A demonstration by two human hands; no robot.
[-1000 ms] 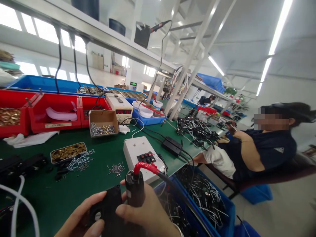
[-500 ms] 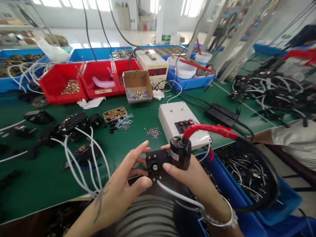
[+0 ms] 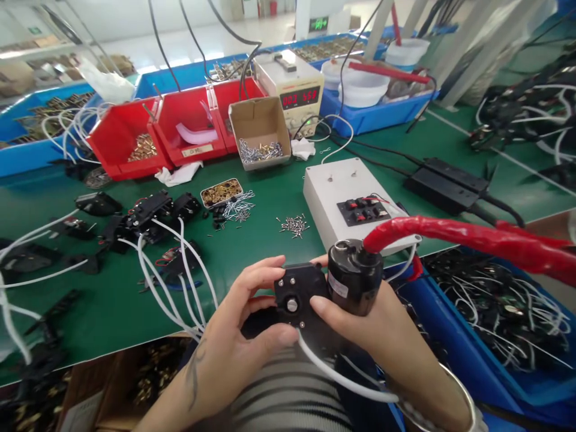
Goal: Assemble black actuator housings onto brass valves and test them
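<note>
A small black plastic housing (image 3: 306, 294) with screws, a silvery round piece in its face and a white cable (image 3: 342, 381) is held up before my body. My left hand (image 3: 245, 324) curls about its left end, fingertips at the top and thumb at the lower edge. With the thumb lying on the face, my right hand (image 3: 360, 324) grips the right side. A black cylindrical tool (image 3: 355, 276) with a red-wrapped cord (image 3: 450, 234) rests in the crook of that hand; its lower end is hidden.
Loose screws (image 3: 294, 225) and a small tray of brass parts (image 3: 221, 193) lie ahead, near a white switch box (image 3: 337, 192). Black assemblies with white cables (image 3: 153, 210) are on the left. Red bins (image 3: 126, 138) and a power supply (image 3: 292, 84) stand behind. A blue crate (image 3: 486, 360) sits right.
My view has tilted down and shifted left. My left fingers and thumb have closed nearer round the housing's left end. The right hand keeps its hold.
</note>
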